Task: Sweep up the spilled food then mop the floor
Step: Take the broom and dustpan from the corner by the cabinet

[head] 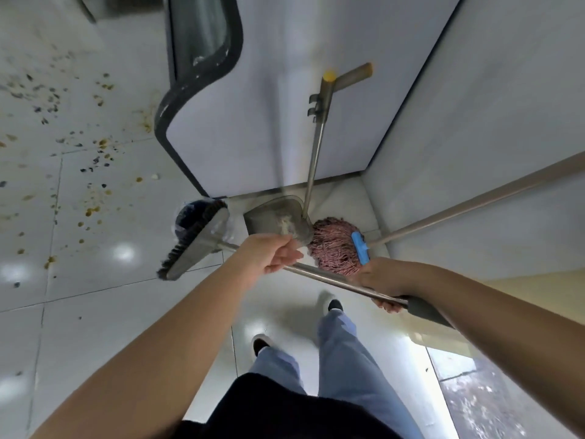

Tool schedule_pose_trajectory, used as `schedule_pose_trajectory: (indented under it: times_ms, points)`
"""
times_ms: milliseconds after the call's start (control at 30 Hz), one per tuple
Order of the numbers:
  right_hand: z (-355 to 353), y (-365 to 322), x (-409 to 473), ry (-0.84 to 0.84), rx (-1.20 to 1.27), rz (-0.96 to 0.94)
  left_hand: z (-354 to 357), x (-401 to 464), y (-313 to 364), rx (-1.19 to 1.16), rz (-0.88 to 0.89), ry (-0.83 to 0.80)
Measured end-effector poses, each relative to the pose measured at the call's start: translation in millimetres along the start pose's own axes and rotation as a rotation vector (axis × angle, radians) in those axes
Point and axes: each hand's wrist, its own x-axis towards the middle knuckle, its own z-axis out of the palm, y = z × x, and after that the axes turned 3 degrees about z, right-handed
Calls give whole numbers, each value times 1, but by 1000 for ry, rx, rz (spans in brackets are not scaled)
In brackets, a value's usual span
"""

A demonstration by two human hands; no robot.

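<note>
You hold the grey-headed broom with dark bristles and a bright metal shaft (196, 240) in both hands: your left hand (272, 253) is curled round the shaft just behind the head, your right hand (381, 285) wrapped round it where the metal meets the dark grip. The head is raised off the pale tiled floor (95, 312). Judged light and stiff, with a smooth shaft that may slip; keep the hands well apart as they are. The spilled food, brown and dark scraps (95, 172), lies scattered over the floor to your left, unswept. The grey long-handled dustpan (278, 221) stands in the corner against the white cabinet (285, 137); it appears to hold a little pale debris, though blur prevents certainty. The pink string mop with a blue clamp (335, 248) rests beside it; expect it soft, and heavy once wet.
</note>
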Motion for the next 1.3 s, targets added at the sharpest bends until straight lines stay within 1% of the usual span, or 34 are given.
schedule_pose_trajectory:
  times_ms: [33,167,300,433,500,567,633,700,800,833,867,933,967,1067,1167,1233,1300]
  points:
    - [-14,4,1,4,-17,-3,7,6,13,9,25,-10]
    - [-86,12,10,-2,-106,-14,33,31,70,30,81,36]
    - [-154,8,24,-49,-189,1,55,62,123,66,142,50]
    - [-201,2,38,-93,-337,10,71,87,165,38,162,70]
    - [-217,2,42,-86,-403,23,74,94,183,67,244,125]
    - [-232,1,44,-83,-454,32,73,101,201,195,446,245]
    - [-245,-2,44,-73,-514,35,69,109,220,404,658,357]
    - [-260,-7,43,-45,-556,31,68,119,238,609,742,390]
    - [-276,-13,40,-26,-610,29,73,140,260,886,777,432]
    - [-280,-15,40,-22,-636,26,76,146,265,973,773,430]
    - [-283,-16,40,-16,-658,20,80,152,269,1029,729,405]
    - [-288,-16,40,-2,-672,17,85,159,273,1053,548,320]
    - [-289,-16,40,3,-674,18,87,161,272,1069,496,295]
    - [-295,-14,41,10,-673,40,88,157,271,1113,499,260]
    - [-304,-12,41,24,-645,63,92,151,268,1273,449,73]
    - [-309,-12,38,40,-642,77,95,147,265,1232,374,-12]
    - [-313,-12,35,56,-656,84,93,141,263,1196,364,-5]
